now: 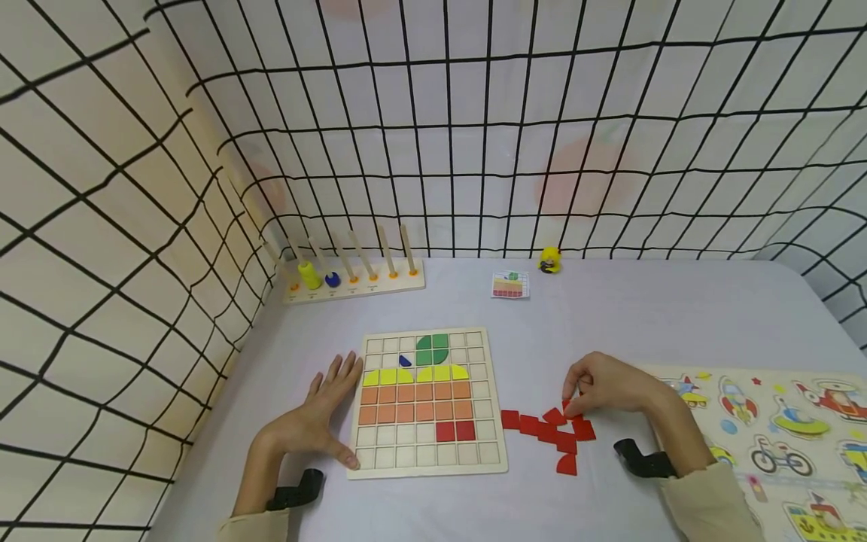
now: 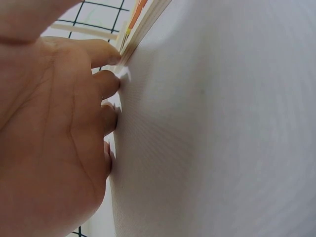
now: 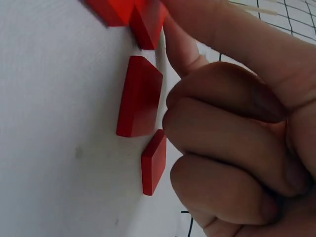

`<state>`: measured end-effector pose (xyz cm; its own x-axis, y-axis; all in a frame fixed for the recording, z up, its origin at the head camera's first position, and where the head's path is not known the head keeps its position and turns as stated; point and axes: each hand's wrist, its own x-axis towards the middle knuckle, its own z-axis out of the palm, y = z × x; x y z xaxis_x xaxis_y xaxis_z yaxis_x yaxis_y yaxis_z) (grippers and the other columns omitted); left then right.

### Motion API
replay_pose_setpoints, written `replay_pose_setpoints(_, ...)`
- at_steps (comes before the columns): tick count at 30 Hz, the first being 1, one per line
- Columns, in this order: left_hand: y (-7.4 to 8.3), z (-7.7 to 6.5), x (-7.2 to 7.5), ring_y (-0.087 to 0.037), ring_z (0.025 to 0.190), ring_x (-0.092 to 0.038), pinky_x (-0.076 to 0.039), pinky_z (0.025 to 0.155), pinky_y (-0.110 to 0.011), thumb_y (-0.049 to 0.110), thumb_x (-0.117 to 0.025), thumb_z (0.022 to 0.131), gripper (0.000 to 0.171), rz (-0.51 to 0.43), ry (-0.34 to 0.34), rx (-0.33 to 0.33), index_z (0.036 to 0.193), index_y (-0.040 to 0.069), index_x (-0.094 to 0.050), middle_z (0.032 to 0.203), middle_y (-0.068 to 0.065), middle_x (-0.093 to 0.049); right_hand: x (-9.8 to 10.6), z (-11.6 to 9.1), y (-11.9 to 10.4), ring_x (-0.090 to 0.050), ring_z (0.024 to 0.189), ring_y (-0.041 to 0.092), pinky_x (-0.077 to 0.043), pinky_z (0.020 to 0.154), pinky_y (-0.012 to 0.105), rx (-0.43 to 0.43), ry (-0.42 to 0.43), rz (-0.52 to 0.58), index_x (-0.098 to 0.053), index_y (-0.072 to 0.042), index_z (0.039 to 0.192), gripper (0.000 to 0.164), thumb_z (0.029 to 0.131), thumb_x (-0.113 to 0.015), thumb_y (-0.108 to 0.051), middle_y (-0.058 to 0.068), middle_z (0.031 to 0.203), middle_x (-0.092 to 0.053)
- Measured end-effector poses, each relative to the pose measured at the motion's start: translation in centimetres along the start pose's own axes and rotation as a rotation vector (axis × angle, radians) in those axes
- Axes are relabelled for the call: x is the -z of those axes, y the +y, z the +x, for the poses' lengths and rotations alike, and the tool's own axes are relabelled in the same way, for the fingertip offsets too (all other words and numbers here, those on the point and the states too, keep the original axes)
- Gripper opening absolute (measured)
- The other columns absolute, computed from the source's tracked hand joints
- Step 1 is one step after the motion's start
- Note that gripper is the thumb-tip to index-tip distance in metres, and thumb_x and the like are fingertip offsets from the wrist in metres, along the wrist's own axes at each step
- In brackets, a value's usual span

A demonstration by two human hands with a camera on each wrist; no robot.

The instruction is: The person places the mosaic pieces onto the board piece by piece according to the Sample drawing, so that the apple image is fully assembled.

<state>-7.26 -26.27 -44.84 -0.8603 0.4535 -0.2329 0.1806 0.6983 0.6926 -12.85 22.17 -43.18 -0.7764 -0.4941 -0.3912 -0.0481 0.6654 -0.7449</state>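
White surface (image 1: 433,512) bounded at the back and left by black netting (image 1: 467,150), with pale fabric behind it. Near the middle lies a square grid board (image 1: 489,452). Its cells bear four green tiles (image 1: 432,349) forming a leaf shape, a small blue piece (image 1: 404,361) to their lower left, a band of yellow tiles (image 1: 442,373), two rows of orange tiles (image 1: 415,403) and, directly beneath the rightmost of these, two red squares (image 1: 455,430). Left hand (image 1: 314,418): fingers spread, lying along the board's left edge, thumb at the near left corner. Right hand (image 1: 599,384): thumb and index finger pinching a red tile (image 1: 566,405) to the right of the board, the other fingers curled inward. Loose red tiles (image 1: 546,431) lie between the board and this hand and below it, several touching; one nearest the viewer has a rounded edge (image 1: 567,464). Behind the board stand a peg rack (image 1: 406,284), a small printed card (image 1: 510,284) and a yellow figurine (image 1: 550,260). At far right, a puzzle board (image 1: 734,444) shows vehicle pictures, partly covered by the right forearm.
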Motion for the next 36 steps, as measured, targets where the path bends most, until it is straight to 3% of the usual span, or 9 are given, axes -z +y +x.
replay_pose_setpoints(6,0.0,-0.1,0.0,-0.046,0.158,0.021,0.015,0.123,-0.072,0.038,-0.103,0.052,0.156,-0.005,0.005,0.001,0.165,0.002,-0.003,0.173,-0.023,0.010,-0.1,-0.1,-0.2,-0.047,0.059,0.012,-0.037,0.056,0.024,-0.038,-0.015,-0.050,-0.071,-0.009,0.094,0.025,0.079,-0.089,-0.019,-0.001,0.063,-0.053)
replay_pose_setpoints(13,0.3,-0.1,0.1,-0.046,0.158,0.021,0.015,0.123,-0.071,0.037,-0.103,0.052,0.155,-0.013,0.004,0.012,0.166,0.002,-0.003,0.173,-0.022,0.010,0.0,-0.2,-0.1,-0.046,0.056,0.010,-0.035,0.055,0.024,0.020,-0.045,-0.037,-0.071,-0.007,0.089,0.023,0.078,-0.089,-0.017,-0.002,0.060,-0.050)
replay_pose_setpoints(16,0.3,-0.1,0.1,-0.045,0.158,0.021,0.015,0.123,-0.070,0.037,-0.103,0.052,0.155,-0.013,0.001,0.013,0.165,0.002,-0.003,0.173,-0.022,0.010,0.0,0.0,-0.1,-0.046,0.056,0.012,-0.035,0.053,0.024,-0.003,0.002,-0.040,-0.071,-0.008,0.091,0.023,0.080,-0.088,-0.018,-0.002,0.060,-0.050)
replay_pose_setpoints(23,0.2,0.0,0.0,-0.045,0.158,0.021,0.015,0.123,-0.071,0.035,-0.103,0.051,0.156,-0.007,0.005,0.016,0.165,0.002,-0.002,0.173,-0.022,0.011,0.0,0.7,0.0,-0.041,0.055,0.014,-0.032,0.052,0.023,-0.067,0.247,-0.136,-0.073,-0.008,0.101,0.026,0.083,-0.085,-0.022,-0.002,0.062,-0.045)
replay_pose_setpoints(31,0.2,-0.1,-0.1,-0.045,0.158,0.021,0.015,0.123,-0.071,0.034,-0.103,0.052,0.155,-0.015,0.004,0.009,0.165,0.002,-0.002,0.173,-0.022,0.011,-0.1,0.6,-0.3,-0.040,0.055,0.013,-0.031,0.050,0.022,-0.058,0.266,-0.176,-0.072,-0.004,0.100,0.024,0.083,-0.083,-0.017,-0.002,0.060,-0.044)
replay_pose_setpoints(36,0.2,-0.1,0.0,-0.045,0.158,0.021,0.016,0.123,-0.070,0.033,-0.103,0.052,0.155,-0.015,0.006,0.007,0.165,0.001,-0.002,0.173,-0.022,0.011,-2.8,1.6,-3.6,-0.040,0.052,0.014,-0.032,0.047,0.021,-0.017,0.248,-0.112,-0.073,-0.008,0.105,0.026,0.085,-0.084,-0.022,-0.002,0.060,-0.043)
